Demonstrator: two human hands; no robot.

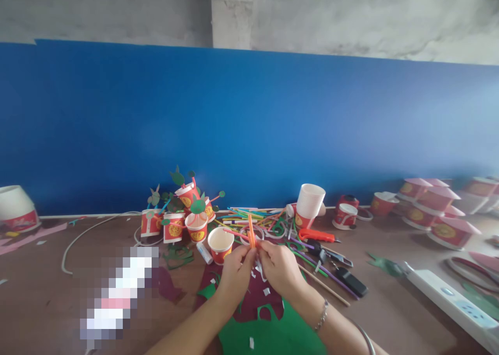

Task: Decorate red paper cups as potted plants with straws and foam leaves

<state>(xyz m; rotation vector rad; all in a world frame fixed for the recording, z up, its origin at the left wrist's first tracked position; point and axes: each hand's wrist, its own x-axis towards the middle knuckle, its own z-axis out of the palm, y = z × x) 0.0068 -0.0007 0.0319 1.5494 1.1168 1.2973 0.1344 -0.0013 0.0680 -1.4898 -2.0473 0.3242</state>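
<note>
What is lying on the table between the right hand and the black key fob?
In the head view, a thin wooden stick, a green straw and a purple straw lie between the right hand and the black key fob.

Wall (117, 12): grey, mottled, cracked at upper right. Pillar (232, 25): paler grey, upright, just left of centre; a horizontal line crosses it. Panel (234, 126): plain blue, spans the full width, hides the lower wall. Table (42, 298): brown top, runs along the panel's foot. Light: soft, brighter at right, where the panel pales.
</note>
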